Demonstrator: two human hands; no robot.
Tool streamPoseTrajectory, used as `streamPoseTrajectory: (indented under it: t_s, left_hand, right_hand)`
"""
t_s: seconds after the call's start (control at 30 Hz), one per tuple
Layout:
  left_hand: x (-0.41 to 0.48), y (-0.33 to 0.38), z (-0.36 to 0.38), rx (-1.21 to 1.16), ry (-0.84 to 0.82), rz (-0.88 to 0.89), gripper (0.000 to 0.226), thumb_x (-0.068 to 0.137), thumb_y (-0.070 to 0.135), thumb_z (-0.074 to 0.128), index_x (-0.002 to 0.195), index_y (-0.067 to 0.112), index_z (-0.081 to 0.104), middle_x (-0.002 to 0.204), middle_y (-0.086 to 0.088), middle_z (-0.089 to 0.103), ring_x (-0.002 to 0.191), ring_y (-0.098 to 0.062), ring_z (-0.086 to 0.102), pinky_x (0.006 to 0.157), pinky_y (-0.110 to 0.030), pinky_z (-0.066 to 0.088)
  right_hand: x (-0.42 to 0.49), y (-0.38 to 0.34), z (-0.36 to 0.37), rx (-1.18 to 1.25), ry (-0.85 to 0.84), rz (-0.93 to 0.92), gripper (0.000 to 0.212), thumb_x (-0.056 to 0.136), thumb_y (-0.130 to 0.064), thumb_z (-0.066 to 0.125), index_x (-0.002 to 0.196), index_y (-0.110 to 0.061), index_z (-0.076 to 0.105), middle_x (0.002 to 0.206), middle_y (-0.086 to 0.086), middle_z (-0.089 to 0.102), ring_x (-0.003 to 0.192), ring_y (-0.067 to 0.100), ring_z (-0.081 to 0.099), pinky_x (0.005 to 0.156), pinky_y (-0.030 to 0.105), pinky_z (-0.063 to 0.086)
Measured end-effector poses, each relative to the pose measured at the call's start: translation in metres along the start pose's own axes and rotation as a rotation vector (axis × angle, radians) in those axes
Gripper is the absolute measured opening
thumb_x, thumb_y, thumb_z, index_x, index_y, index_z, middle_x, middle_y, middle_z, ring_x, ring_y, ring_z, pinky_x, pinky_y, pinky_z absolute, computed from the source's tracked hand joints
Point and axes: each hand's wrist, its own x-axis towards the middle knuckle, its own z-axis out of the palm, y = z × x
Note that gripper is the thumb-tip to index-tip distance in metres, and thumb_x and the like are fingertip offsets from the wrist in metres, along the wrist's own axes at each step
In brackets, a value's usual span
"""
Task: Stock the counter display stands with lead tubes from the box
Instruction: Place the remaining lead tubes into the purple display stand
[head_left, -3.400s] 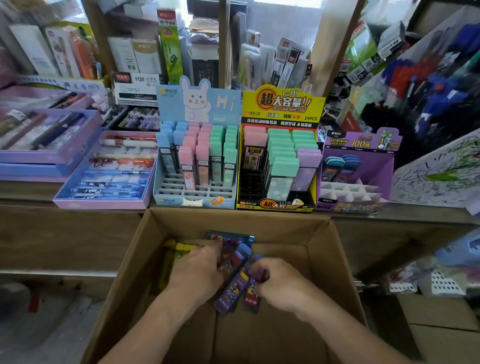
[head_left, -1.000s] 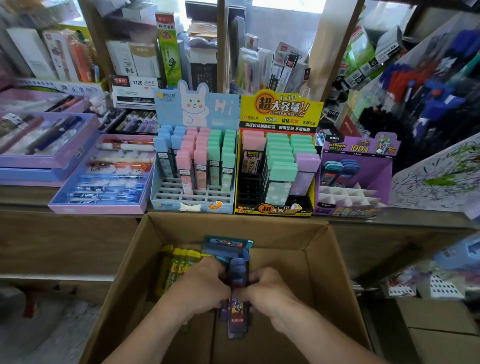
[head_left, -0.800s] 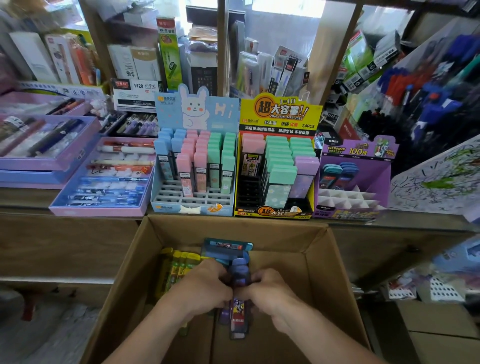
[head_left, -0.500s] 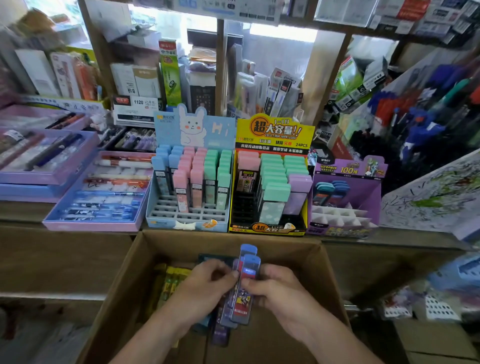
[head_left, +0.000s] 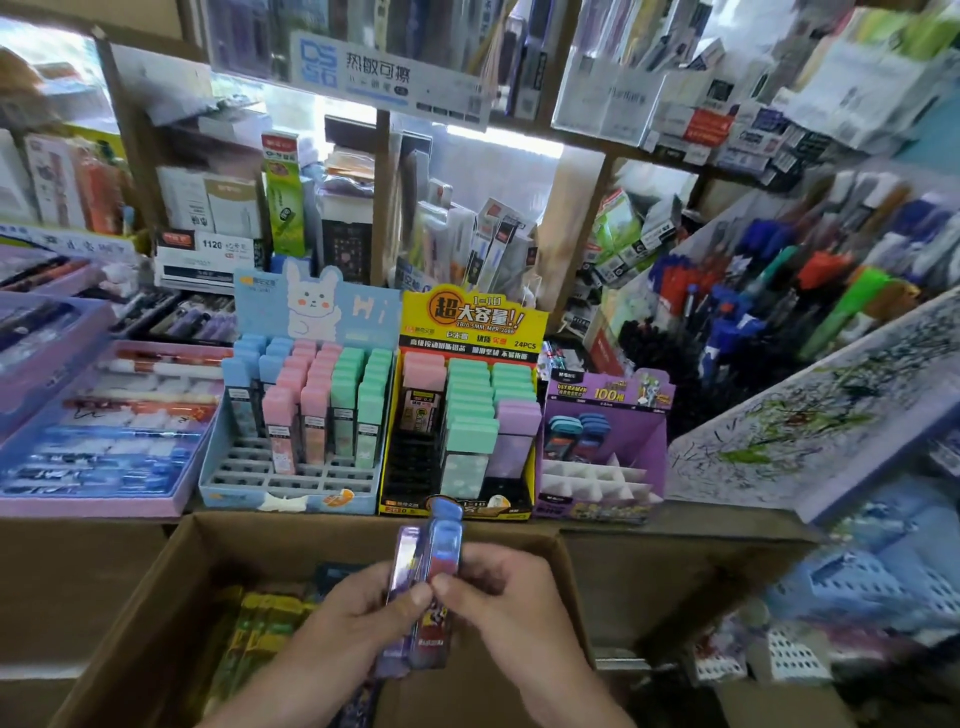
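Here, above the cardboard box (head_left: 156, 597), the left hand (head_left: 348, 623) and right hand (head_left: 511, 608) together pinch a bunch of flat purple lead tubes (head_left: 442, 540), blue-capped, standing nearly upright.

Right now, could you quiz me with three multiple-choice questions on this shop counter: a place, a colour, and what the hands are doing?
1. The purple stand sits where, relative to the yellow stand?
A. to its left B. to its right C. on top of it
2. The rabbit card beside the yellow stand is:
A. light blue B. red C. black
3. The left hand and right hand are:
A. both empty B. together holding lead tubes above the box C. flat on the counter

Answers: 1 B, it stands at the yellow one's right edge. 2 A, the rabbit sits on a pale blue backing. 3 B, both hands pinch the tubes over the open box.
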Motion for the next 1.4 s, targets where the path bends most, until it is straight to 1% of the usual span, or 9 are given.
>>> streamPoseTrajectory:
  t_s: [0.07, 0.17, 0.27, 0.5, 0.6, 0.73, 0.93, 1.17, 1.4]
  left_hand:
    - [0.0, 0.001, 0.002, 0.019, -0.011, 0.029, 0.038, 0.087, 0.025, 0.066, 0.124, 0.019, 0.073, 0.116, -0.016, 0.076, 0.114, -0.037, 0.07, 0.104, -0.055, 0.052]
    - [0.002, 0.002, 0.001, -0.043, -0.013, 0.039, 0.033, 0.091, 0.019, 0.063, 0.122, 0.011, 0.072, 0.113, -0.018, 0.077, 0.105, -0.033, 0.075, 0.082, -0.041, 0.064]
    - [0.005, 0.002, -0.004, -0.105, 0.03, 0.04, 0.038, 0.085, 0.02, 0.066, 0.12, 0.005, 0.068, 0.109, -0.023, 0.077, 0.098, -0.038, 0.076, 0.07, -0.037, 0.065]
    - [0.01, -0.001, -0.011, -0.137, 0.038, 0.065, 0.041, 0.086, 0.017, 0.065, 0.122, -0.001, 0.063, 0.107, -0.026, 0.076, 0.099, -0.04, 0.076, 0.07, -0.037, 0.065]
    - [0.009, 0.0, -0.01, -0.127, 0.021, 0.07, 0.043, 0.083, 0.018, 0.066, 0.122, 0.0, 0.064, 0.107, -0.026, 0.076, 0.099, -0.039, 0.076, 0.07, -0.037, 0.065]
    - [0.009, 0.001, -0.011, -0.128, 0.01, 0.066, 0.046, 0.081, 0.02, 0.067, 0.124, 0.004, 0.064, 0.109, -0.025, 0.076, 0.102, -0.038, 0.075, 0.073, -0.037, 0.065]
    - [0.006, 0.003, -0.012, -0.121, 0.026, 0.066, 0.046, 0.081, 0.021, 0.068, 0.124, 0.006, 0.064, 0.108, -0.024, 0.077, 0.101, -0.037, 0.076, 0.072, -0.036, 0.065]
    - [0.004, 0.004, -0.009, -0.117, 0.025, 0.062, 0.032, 0.093, 0.014, 0.062, 0.124, 0.006, 0.064, 0.107, -0.023, 0.077, 0.1, -0.036, 0.076, 0.073, -0.036, 0.065]
    - [0.002, 0.005, -0.007, -0.13, 0.017, 0.064, 0.043, 0.082, 0.021, 0.068, 0.123, 0.007, 0.065, 0.108, -0.023, 0.077, 0.101, -0.036, 0.076, 0.072, -0.036, 0.065]
  right_hand:
    - [0.0, 0.0, -0.006, 0.02, 0.04, 0.006, 0.021, 0.086, -0.002, 0.078, 0.099, -0.018, 0.082, 0.093, 0.004, 0.081, 0.085, 0.015, 0.075, 0.073, 0.025, 0.055]
    - [-0.001, -0.002, -0.019, 0.051, 0.12, 0.014, 0.013, 0.083, -0.005, 0.082, 0.091, -0.016, 0.082, 0.086, 0.005, 0.08, 0.07, 0.009, 0.069, 0.059, 0.017, 0.049]
    - [-0.004, -0.012, -0.043, 0.103, 0.183, -0.052, 0.011, 0.088, -0.004, 0.077, 0.083, -0.013, 0.08, 0.075, 0.006, 0.075, 0.059, 0.008, 0.059, 0.054, 0.017, 0.045]
    - [0.007, -0.039, -0.12, 0.058, 0.511, -0.288, 0.018, 0.092, -0.009, 0.072, 0.097, -0.025, 0.079, 0.087, 0.007, 0.079, 0.076, 0.016, 0.073, 0.065, 0.02, 0.059]
    - [0.02, -0.042, -0.14, -0.048, 0.541, -0.35, 0.026, 0.094, -0.008, 0.07, 0.094, -0.033, 0.079, 0.083, 0.004, 0.078, 0.073, 0.014, 0.073, 0.064, 0.022, 0.058]
    - [0.04, -0.039, -0.148, -0.224, 0.551, -0.37, 0.024, 0.095, -0.005, 0.069, 0.091, -0.027, 0.075, 0.079, -0.003, 0.077, 0.074, 0.012, 0.073, 0.071, 0.034, 0.059]
    - [0.057, -0.031, -0.148, -0.423, 0.497, -0.321, 0.013, 0.096, -0.01, 0.069, 0.092, -0.022, 0.072, 0.077, -0.003, 0.076, 0.072, 0.008, 0.073, 0.069, 0.04, 0.063]
    - [0.071, -0.022, -0.143, -0.69, 0.568, -0.3, 0.005, 0.095, -0.028, 0.072, 0.091, -0.026, 0.073, 0.078, -0.015, 0.07, 0.074, 0.002, 0.065, 0.067, 0.033, 0.058]
    - [0.073, -0.019, -0.14, -0.814, 0.631, -0.293, 0.027, 0.095, -0.041, 0.069, 0.074, -0.025, 0.067, 0.062, -0.011, 0.062, 0.06, 0.007, 0.06, 0.053, 0.033, 0.049]
